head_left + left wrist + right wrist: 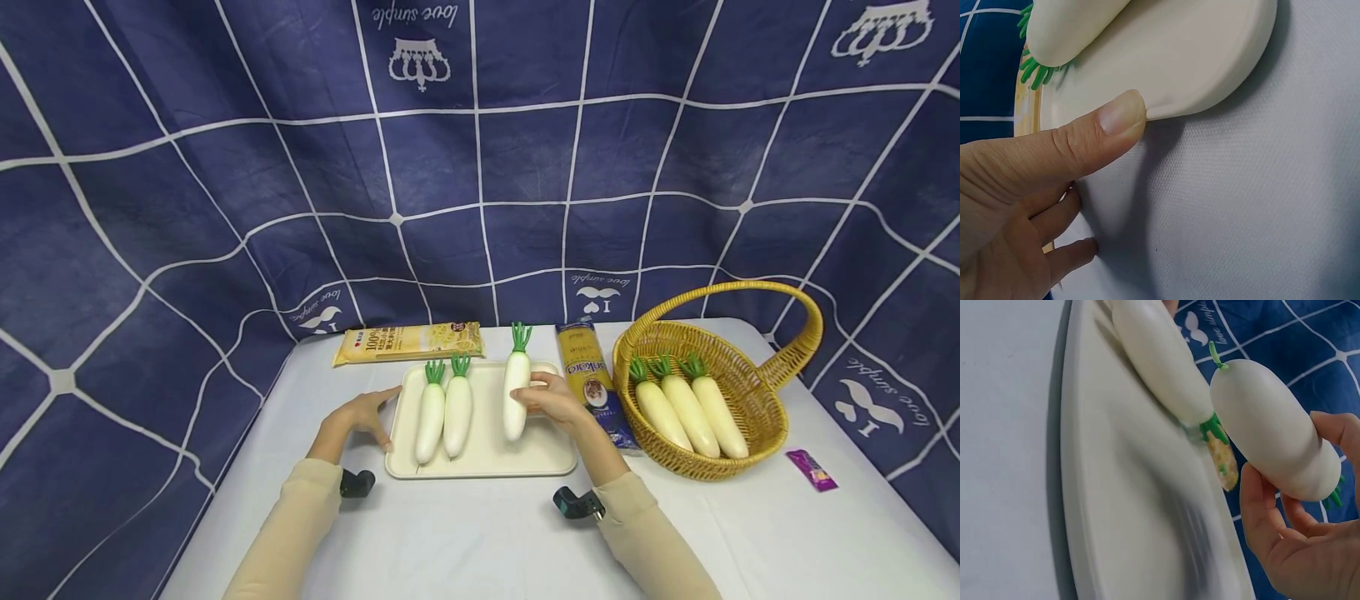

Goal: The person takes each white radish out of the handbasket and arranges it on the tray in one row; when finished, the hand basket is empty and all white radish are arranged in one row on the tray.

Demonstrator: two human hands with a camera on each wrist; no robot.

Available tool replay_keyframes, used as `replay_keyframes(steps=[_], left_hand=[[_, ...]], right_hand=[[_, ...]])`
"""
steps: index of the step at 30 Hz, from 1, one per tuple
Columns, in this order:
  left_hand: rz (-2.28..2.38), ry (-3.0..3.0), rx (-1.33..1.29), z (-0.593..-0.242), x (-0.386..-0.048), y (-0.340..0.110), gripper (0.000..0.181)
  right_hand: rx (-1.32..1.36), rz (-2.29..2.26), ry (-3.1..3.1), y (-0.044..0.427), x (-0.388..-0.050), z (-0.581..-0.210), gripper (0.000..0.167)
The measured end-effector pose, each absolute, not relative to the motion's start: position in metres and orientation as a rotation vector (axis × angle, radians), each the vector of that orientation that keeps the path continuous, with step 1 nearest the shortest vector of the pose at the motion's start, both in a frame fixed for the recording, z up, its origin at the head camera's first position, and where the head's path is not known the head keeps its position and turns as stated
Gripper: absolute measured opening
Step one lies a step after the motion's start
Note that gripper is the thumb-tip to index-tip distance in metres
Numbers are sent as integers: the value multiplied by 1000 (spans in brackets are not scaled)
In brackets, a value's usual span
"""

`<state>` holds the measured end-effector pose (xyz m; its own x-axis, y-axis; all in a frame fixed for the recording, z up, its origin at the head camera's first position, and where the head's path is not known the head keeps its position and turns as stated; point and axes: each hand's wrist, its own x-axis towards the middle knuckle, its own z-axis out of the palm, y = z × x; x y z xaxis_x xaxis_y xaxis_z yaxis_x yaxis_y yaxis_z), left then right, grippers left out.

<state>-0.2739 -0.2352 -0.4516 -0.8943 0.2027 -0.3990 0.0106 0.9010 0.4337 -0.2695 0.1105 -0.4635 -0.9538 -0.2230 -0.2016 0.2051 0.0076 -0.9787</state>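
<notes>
A cream tray lies on the table with two white radishes side by side on its left half. The right hand grips a third white radish over the tray's right half; in the right wrist view that radish is pinched between thumb and fingers, above the tray surface. At the tray's left edge is the left hand, its fingers spread. The left wrist view shows its thumb touching the tray rim, the other fingers relaxed beside it.
A wicker basket with several white radishes stands at the right, a small purple packet beside it. A yellow packet lies behind the tray. Between tray and basket lies a blue and yellow pasta packet. A checked blue cloth hangs behind.
</notes>
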Motion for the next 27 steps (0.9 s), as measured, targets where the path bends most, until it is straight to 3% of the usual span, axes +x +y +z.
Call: replay_keyframes(steps=[27], left_hand=[[571,2617,160,-450,-274,-234,118]], right_hand=[[212,-1731,2327,69,-274,-474,50]])
